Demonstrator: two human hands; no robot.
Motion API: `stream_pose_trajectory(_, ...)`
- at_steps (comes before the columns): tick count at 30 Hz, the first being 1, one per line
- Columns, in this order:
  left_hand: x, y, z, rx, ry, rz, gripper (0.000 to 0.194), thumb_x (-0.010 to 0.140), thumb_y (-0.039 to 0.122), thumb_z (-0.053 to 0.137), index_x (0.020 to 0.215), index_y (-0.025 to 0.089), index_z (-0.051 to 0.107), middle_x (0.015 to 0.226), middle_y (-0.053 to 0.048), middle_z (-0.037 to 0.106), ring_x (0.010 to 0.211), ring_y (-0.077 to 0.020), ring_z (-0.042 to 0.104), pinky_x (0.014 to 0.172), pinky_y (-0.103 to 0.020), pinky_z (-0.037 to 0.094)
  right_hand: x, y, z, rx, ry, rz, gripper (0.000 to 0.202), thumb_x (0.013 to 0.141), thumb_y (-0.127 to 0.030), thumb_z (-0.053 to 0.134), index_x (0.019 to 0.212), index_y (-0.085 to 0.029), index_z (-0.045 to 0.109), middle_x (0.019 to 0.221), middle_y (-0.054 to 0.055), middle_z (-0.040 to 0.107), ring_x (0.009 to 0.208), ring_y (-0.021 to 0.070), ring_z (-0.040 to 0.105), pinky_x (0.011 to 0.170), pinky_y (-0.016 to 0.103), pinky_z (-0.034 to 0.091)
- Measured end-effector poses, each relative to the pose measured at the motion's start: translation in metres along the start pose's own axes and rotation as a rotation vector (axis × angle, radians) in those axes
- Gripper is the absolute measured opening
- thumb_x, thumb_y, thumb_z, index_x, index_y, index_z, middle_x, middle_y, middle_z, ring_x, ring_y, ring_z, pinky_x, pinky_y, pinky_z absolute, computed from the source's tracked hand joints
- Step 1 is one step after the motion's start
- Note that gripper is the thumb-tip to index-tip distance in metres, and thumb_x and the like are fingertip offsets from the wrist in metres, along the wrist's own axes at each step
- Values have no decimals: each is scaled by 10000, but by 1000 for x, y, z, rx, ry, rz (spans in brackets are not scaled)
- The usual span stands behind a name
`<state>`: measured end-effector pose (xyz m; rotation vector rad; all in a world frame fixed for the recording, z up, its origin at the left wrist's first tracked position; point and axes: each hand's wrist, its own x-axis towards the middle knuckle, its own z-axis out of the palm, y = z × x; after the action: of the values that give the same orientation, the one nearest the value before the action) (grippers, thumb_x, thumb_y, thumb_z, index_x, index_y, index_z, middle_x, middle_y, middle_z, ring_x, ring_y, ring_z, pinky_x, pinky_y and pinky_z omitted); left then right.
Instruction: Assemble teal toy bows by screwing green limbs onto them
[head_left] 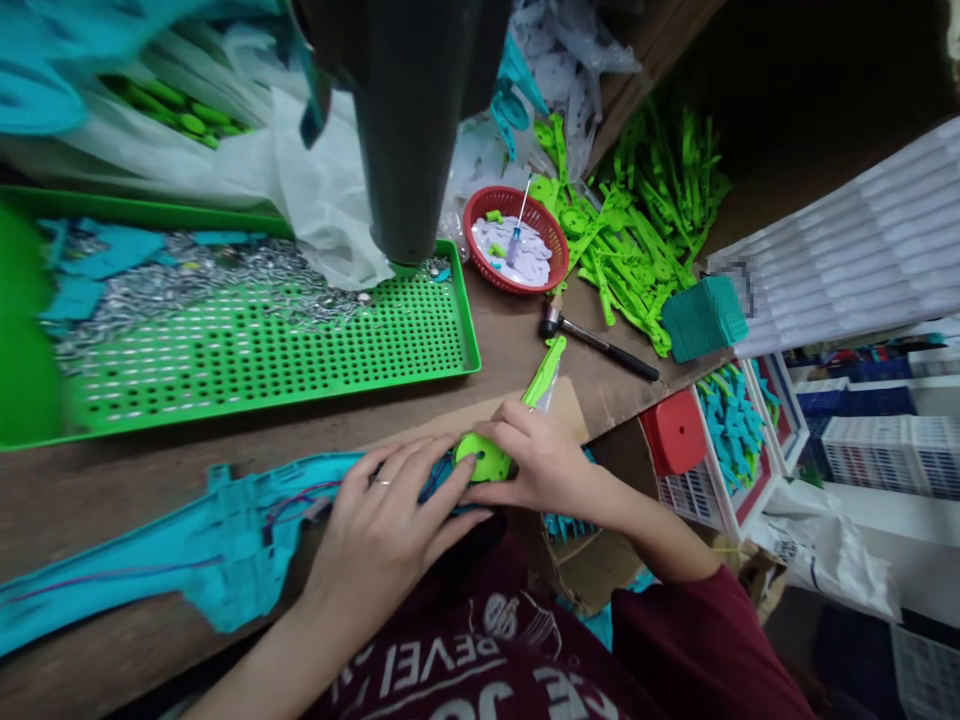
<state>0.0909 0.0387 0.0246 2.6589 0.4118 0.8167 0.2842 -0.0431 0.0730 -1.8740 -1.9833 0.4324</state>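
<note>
Lime-green round part [486, 457] sits just below the centre of the head view, between the person's two hands. The right hand [536, 452] is closed on its right side, fingers above and thumb below. The left hand [394, 505], wearing a ring, lays a fingertip on its left portion; whether those fingers also grip what lies beneath is hidden. A long blue shell [247, 540] with thin wires stretches from the lower left to under the left hand. A narrow green strip [546, 372] juts up beyond the right hand; whether it joins the round part cannot be told. At middle left lies a green tray [360, 345] with small metal pieces. Right of upper centre, a red basket [555, 268] holds a screwdriver [516, 235], with a hammer [600, 345] below.
</note>
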Motion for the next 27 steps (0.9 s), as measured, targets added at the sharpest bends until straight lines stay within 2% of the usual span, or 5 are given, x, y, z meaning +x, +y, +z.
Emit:
stream_pose_trajectory(5, 1, -1, 0, 66, 13, 63, 271, 992, 376, 553, 1122, 160, 651, 1200, -192, 716, 1023, -331, 694, 871, -478, 493, 4, 39, -23, 390, 470, 601, 392, 838, -481, 708, 1075, -179, 629, 963, 34, 637, 589, 81, 566, 470, 217, 449)
stream_pose_trajectory(8, -1, -1, 1, 61, 14, 104, 225, 991, 340, 563, 1113, 174, 655, 1199, -178, 727, 1028, -324, 698, 860, -470, 488, 10, 61, -26, 812, 453, 836, 541, 716, -515, 785, 1088, -175, 587, 863, -9, 639, 414, 57, 509, 321, 206, 356)
stream_pose_trajectory(15, -1, -7, -7, -102, 0, 78, 207, 982, 359, 560, 1082, 212, 666, 1203, -141, 728, 1044, -313, 698, 884, -459, 496, 14, 67, -24, 1192, 356, 790, 517, 565, -554, 872, 728, -156, 584, 444, -114, 459, 306, 10, 342, 280, 140, 188)
stream_pose_trajectory(20, 42, -1, -6, -384, -263, -248, 464, 947, 570, 496, 1149, 194, 679, 1133, -127, 747, 1002, -328, 711, 856, -473, 554, 14, 66, -22, 1177, 407, 725, 549, 564, -591, 847, 805, -142, 642, 460, -106, 503, 274, -2, 293, 269, 151, 153)
stream_pose_trajectory(27, 94, -1, 15, -740, -584, -483, 422, 836, 480, 556, 1112, 226, 751, 1153, -61, 770, 1050, -300, 710, 901, -359, 521, 9, 60, -18, 1151, 468, 657, 492, 631, -592, 803, 816, -167, 639, 358, -139, 386, 242, 13, 242, 267, 157, 135)
